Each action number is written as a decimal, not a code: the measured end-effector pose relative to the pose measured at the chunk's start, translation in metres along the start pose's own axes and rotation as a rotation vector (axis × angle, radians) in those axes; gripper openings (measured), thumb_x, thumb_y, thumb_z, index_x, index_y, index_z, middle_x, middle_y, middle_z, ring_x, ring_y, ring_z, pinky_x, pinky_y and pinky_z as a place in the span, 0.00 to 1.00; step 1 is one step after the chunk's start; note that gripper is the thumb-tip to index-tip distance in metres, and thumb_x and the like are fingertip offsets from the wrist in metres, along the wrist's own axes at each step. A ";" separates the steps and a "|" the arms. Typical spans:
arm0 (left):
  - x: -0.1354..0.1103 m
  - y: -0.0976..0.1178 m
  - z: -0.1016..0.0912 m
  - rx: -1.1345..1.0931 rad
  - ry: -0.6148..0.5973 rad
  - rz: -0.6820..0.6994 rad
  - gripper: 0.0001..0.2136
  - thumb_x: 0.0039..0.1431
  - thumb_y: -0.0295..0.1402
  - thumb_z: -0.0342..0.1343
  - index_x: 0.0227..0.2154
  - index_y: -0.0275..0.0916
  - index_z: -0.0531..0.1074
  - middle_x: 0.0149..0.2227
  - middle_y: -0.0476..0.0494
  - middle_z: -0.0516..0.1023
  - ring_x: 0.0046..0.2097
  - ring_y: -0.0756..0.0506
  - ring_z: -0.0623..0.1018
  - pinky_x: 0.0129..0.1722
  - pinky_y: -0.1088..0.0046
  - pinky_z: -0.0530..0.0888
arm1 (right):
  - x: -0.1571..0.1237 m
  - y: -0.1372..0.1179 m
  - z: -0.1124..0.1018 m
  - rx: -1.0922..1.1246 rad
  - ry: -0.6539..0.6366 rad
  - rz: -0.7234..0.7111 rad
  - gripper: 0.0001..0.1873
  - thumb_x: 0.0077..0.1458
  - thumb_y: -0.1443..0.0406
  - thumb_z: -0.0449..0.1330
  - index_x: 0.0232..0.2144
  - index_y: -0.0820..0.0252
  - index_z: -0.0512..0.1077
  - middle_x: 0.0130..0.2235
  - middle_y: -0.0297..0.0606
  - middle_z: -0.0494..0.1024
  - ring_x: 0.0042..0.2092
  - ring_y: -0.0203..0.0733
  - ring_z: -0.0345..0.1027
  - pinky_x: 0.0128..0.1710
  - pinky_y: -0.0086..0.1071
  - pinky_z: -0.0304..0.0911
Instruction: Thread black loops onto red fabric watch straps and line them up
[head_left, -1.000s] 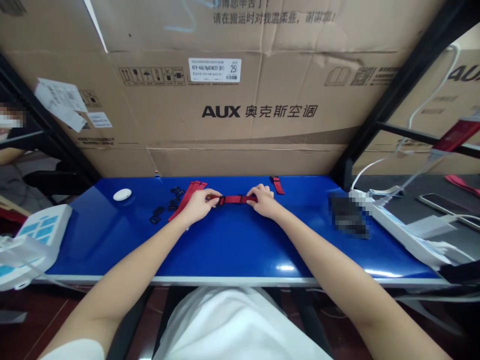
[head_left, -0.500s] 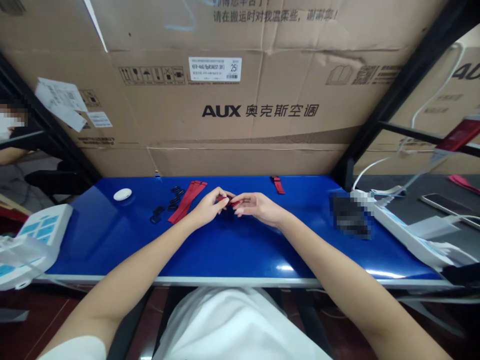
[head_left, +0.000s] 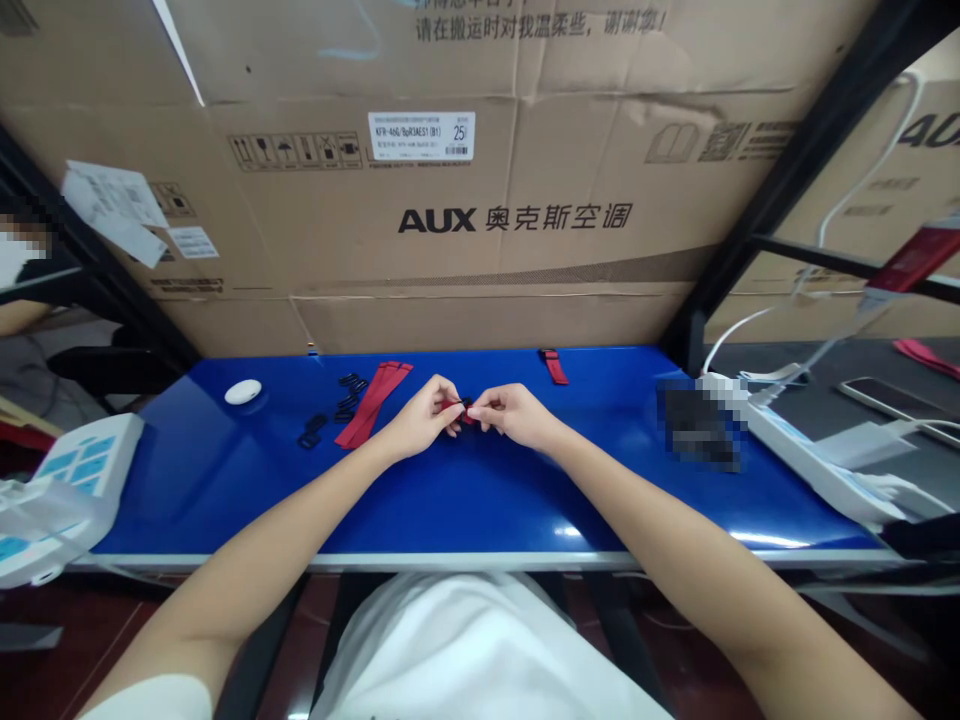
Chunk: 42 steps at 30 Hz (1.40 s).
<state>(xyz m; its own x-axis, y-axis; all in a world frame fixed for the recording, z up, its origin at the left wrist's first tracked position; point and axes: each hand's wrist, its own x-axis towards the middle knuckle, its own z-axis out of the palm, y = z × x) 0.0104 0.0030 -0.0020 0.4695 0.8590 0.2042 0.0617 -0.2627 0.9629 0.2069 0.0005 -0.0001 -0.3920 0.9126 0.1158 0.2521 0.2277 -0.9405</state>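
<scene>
Over the middle of the blue table, my left hand (head_left: 426, 418) and my right hand (head_left: 517, 415) almost meet. Both pinch a small red webbing strap (head_left: 471, 415) with a black buckle (head_left: 466, 403) on it. Fingers cover most of the strap, so how it runs through the buckle cannot be made out. Left of my left hand lie loose red straps (head_left: 373, 405), side by side. Several black buckles (head_left: 349, 398) lie beside them, others (head_left: 312, 431) a little nearer to me. Behind my right hand rests another red strap (head_left: 556, 368) with a black buckle at its far end.
A large cardboard box (head_left: 555, 262) stands along the table's back edge. At left are a white round object (head_left: 243, 391) and a white power strip (head_left: 94, 455). Another power strip (head_left: 810, 455) with cables and a blurred dark object (head_left: 697, 425) sit at right. Black frame posts flank the table.
My right hand's fingers have closed into a pinch nearer to my left hand. The black buckle now shows between the fingertips. The view has shifted slightly.
</scene>
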 end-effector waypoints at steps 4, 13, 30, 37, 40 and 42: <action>-0.002 0.002 0.001 -0.046 -0.030 -0.019 0.20 0.52 0.46 0.63 0.36 0.38 0.63 0.32 0.48 0.74 0.31 0.48 0.80 0.32 0.68 0.78 | -0.001 -0.001 0.000 -0.001 -0.001 0.002 0.18 0.47 0.52 0.65 0.22 0.61 0.73 0.19 0.34 0.72 0.20 0.32 0.58 0.21 0.29 0.52; -0.004 0.000 -0.001 -0.013 -0.063 -0.065 0.20 0.49 0.46 0.66 0.34 0.34 0.71 0.32 0.42 0.80 0.32 0.45 0.81 0.38 0.64 0.79 | 0.000 0.000 -0.012 -0.064 -0.147 -0.081 0.19 0.45 0.51 0.67 0.24 0.63 0.75 0.23 0.34 0.73 0.25 0.34 0.61 0.27 0.29 0.55; -0.004 0.007 -0.008 0.042 0.040 0.033 0.23 0.46 0.37 0.69 0.45 0.35 0.76 0.47 0.37 0.78 0.48 0.38 0.78 0.51 0.56 0.74 | 0.006 0.003 -0.005 0.098 0.043 -0.183 0.13 0.48 0.55 0.66 0.27 0.59 0.78 0.37 0.36 0.72 0.39 0.39 0.67 0.44 0.35 0.59; -0.005 0.005 -0.002 0.050 0.047 0.139 0.18 0.50 0.37 0.66 0.44 0.37 0.75 0.47 0.39 0.74 0.44 0.42 0.79 0.42 0.61 0.79 | 0.003 0.002 -0.007 0.204 0.021 -0.159 0.11 0.46 0.57 0.67 0.26 0.59 0.78 0.36 0.35 0.73 0.39 0.40 0.67 0.46 0.36 0.58; -0.006 0.006 0.000 0.009 0.063 0.155 0.17 0.51 0.37 0.66 0.44 0.38 0.75 0.48 0.40 0.71 0.44 0.42 0.78 0.37 0.64 0.81 | 0.002 0.001 -0.007 0.203 0.032 -0.168 0.11 0.47 0.57 0.67 0.27 0.59 0.78 0.36 0.36 0.73 0.39 0.40 0.67 0.46 0.36 0.58; -0.006 0.006 0.000 0.003 0.057 0.157 0.17 0.52 0.37 0.65 0.44 0.39 0.74 0.47 0.41 0.70 0.43 0.42 0.78 0.36 0.65 0.81 | 0.002 0.001 -0.006 0.198 0.035 -0.163 0.12 0.47 0.56 0.67 0.27 0.59 0.78 0.36 0.36 0.73 0.39 0.40 0.66 0.45 0.36 0.57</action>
<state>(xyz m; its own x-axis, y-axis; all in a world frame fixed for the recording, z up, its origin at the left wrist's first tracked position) 0.0081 -0.0042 0.0026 0.4232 0.8306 0.3618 -0.0055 -0.3970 0.9178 0.2120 0.0047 0.0011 -0.3815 0.8815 0.2784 0.0091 0.3047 -0.9524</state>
